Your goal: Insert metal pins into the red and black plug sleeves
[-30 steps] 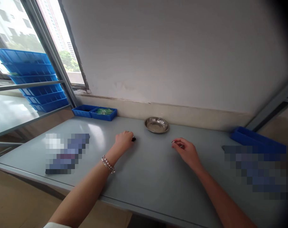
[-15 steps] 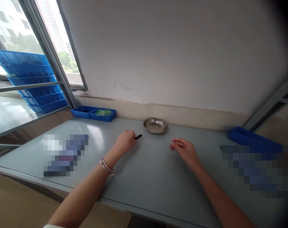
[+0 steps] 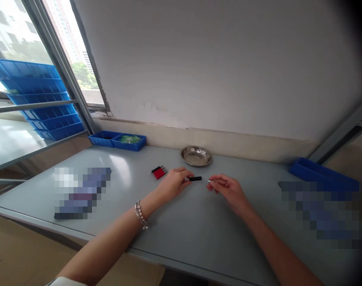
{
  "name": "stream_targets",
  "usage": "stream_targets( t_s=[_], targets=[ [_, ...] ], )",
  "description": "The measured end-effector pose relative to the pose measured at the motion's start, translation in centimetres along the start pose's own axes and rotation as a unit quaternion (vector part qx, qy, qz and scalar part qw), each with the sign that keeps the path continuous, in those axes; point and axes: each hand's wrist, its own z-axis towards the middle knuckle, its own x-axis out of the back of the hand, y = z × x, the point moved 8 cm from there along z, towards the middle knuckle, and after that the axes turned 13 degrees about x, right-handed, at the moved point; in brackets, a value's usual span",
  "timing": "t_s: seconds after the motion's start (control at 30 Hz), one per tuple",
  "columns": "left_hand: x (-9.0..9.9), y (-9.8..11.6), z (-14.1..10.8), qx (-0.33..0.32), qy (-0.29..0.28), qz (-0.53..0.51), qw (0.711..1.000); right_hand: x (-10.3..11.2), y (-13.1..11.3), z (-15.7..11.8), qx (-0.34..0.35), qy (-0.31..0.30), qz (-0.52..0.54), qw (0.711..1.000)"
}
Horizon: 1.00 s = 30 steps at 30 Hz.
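Observation:
My left hand, with a beaded bracelet at the wrist, pinches a short black cylinder that points to the right. Facing it, my right hand is closed on a small silvery piece. A small gap separates the two parts. Left of my left hand, several red and black pen-like pieces with silvery ends lie side by side on the grey table. Behind both hands stands a round metal dish.
Two small blue bins, one with green packets, sit at the back left. Stacked blue bins stand on the left shelf. Another blue bin is at right. Blurred blue items lie at both sides.
My left hand has moved right with the black cylinder, toward my right hand, uncovering the row of red and black pieces. My right hand has shifted slightly left.

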Motion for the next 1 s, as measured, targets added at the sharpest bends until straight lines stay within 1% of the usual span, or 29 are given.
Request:
stream_targets(
  t_s=[0.1,0.23,0.33,0.53,0.73,0.9,1.0],
  targets=[
    [-0.3,0.7,-0.2,-0.012,-0.007,0.002,1.0,-0.5,-0.1,0.0,0.011,-0.014,-0.008,1.0],
    [-0.6,1.1,-0.3,0.003,-0.007,-0.005,1.0,-1.0,0.1,0.0,0.019,-0.014,-0.009,1.0],
    [-0.8,1.2,-0.4,0.011,-0.005,-0.003,1.0,-1.0,0.1,0.0,0.02,-0.003,-0.005,1.0],
    [-1.4,0.7,-0.5,0.015,-0.007,0.008,1.0,-1.2,-0.1,0.0,0.032,-0.007,-0.007,0.999],
    [-1.3,0.8,-0.6,0.014,0.001,-0.008,1.0,-1.1,0.1,-0.1,0.023,-0.002,-0.018,1.0],
    [-1.3,1.2,-0.8,0.005,-0.002,-0.005,1.0,-1.1,0.1,-0.2,0.033,0.0,-0.045,0.998],
    [-1.3,1.3,-0.9,-0.001,0.0,0.008,1.0,-1.2,-0.2,-0.3,0.055,0.0,-0.077,0.996]
  ],
)
